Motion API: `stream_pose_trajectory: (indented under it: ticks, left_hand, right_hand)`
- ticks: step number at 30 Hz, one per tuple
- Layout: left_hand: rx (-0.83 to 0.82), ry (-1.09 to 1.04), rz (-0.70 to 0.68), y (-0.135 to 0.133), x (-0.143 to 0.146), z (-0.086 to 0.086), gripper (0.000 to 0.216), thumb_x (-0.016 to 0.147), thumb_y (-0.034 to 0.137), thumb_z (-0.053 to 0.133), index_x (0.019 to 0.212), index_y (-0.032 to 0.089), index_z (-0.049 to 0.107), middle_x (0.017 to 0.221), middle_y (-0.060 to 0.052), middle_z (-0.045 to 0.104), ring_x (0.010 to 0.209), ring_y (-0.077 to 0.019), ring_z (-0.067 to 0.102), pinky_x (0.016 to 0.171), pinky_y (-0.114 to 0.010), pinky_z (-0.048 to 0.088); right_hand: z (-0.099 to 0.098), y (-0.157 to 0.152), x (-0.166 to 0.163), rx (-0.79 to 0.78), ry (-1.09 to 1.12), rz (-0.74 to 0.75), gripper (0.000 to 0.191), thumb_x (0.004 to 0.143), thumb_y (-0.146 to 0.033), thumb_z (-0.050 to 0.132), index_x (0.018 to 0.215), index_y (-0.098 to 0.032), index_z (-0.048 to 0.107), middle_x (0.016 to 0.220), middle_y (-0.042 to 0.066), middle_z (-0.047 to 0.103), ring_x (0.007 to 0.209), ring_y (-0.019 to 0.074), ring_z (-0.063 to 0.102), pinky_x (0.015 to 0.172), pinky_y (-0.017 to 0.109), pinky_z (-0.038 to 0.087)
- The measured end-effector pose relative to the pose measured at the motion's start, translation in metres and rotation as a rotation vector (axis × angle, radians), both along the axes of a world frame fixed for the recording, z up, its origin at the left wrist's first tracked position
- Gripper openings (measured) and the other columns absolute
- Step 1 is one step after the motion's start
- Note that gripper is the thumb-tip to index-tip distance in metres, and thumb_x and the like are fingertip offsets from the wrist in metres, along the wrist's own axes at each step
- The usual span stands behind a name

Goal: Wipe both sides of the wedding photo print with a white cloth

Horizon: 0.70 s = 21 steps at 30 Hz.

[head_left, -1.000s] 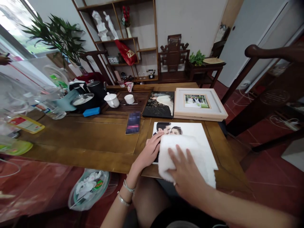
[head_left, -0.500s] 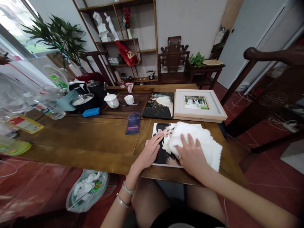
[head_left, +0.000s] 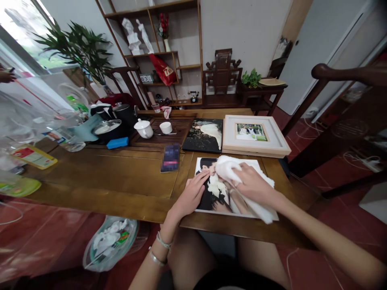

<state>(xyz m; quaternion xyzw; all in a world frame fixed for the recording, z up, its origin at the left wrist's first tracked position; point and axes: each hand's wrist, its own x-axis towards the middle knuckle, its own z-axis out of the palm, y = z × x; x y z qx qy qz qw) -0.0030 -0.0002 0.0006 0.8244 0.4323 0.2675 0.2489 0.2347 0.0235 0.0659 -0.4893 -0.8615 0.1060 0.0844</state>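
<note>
The left hand (head_left: 193, 195) lies flat, fingers outstretched, on the photo (head_left: 222, 196) on the table (head_left: 136, 171); the right hand (head_left: 255, 184) grips a bunched white cloth (head_left: 226, 167) against it. Wiping seems unfinished; I can't tell how much is done.

Right hand (head_left: 255, 183) is farther up the print (head_left: 216, 197) and away from the front edge of the counter (head_left: 136, 177) vs 1 s ago, and went from spread fingers pressed flat to fingers gripping a fold. Cloth (head_left: 227, 167) went from laid out flat to bunched at its far left end, rest trailing under the hand. Print's lower middle, covered 1 s ago, is exposed; near right corner, hidden 0.5 s ago, shows.
</note>
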Motion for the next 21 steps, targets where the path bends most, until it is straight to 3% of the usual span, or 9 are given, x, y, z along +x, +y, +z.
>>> stream_pose_trajectory:
  ticks: [5,8,10,16,19,21]
  left_hand:
    - [0.005,0.006,0.02,0.0,0.0,-0.003,0.045,0.099,0.026,0.026,0.143,0.023,0.035,0.149,-0.008,0.037,0.139,-0.0208,0.029,0.113,-0.043,0.025]
    - [-0.004,0.027,0.046,0.0,-0.001,-0.004,0.044,0.098,0.026,0.028,0.141,0.02,0.039,0.145,-0.011,0.042,0.136,-0.0225,0.033,0.111,-0.044,0.028]
    - [-0.001,0.035,0.047,0.0,-0.001,-0.004,0.044,0.098,0.025,0.028,0.14,0.02,0.039,0.144,-0.011,0.042,0.136,-0.0224,0.034,0.111,-0.043,0.029]
    - [0.003,0.025,0.02,-0.001,-0.001,-0.002,0.047,0.098,0.022,0.025,0.144,0.024,0.031,0.151,-0.007,0.034,0.141,-0.0196,0.027,0.113,-0.043,0.025]
    - [-0.003,0.019,0.013,-0.002,-0.001,0.001,0.047,0.098,0.022,0.025,0.145,0.025,0.031,0.151,-0.006,0.034,0.141,-0.0191,0.027,0.114,-0.043,0.024]
    - [-0.007,0.019,0.012,-0.002,-0.001,0.003,0.047,0.099,0.023,0.024,0.145,0.026,0.031,0.151,-0.006,0.034,0.141,-0.0192,0.027,0.114,-0.043,0.024]
  right_hand:
    - [0.0,0.047,-0.039,-0.07,0.085,0.104,0.034,0.087,-0.023,0.039,0.114,-0.019,0.06,0.115,0.01,0.062,0.112,0.0296,0.049,0.093,0.04,0.037]
    - [0.001,0.052,-0.063,-0.066,0.089,0.167,0.036,0.086,-0.022,0.042,0.118,-0.02,0.058,0.113,0.009,0.063,0.11,0.029,0.05,0.091,0.039,0.039]
    - [0.001,0.049,-0.062,-0.058,0.09,0.175,0.037,0.085,-0.022,0.042,0.118,-0.019,0.058,0.111,0.011,0.063,0.108,0.0292,0.051,0.09,0.039,0.04]
    - [-0.023,0.028,0.017,0.033,0.072,0.066,0.034,0.086,-0.025,0.039,0.113,-0.017,0.059,0.126,0.016,0.054,0.123,0.0329,0.043,0.098,0.049,0.036]
    - [-0.037,0.013,0.05,0.193,0.027,0.038,0.024,0.084,-0.025,0.042,0.096,-0.016,0.062,0.134,0.02,0.048,0.134,0.0349,0.03,0.105,0.06,0.024]
    - [-0.039,-0.003,0.052,0.23,-0.005,0.075,0.019,0.079,-0.021,0.047,0.088,-0.017,0.063,0.139,0.018,0.045,0.138,0.0359,0.021,0.107,0.064,0.015]
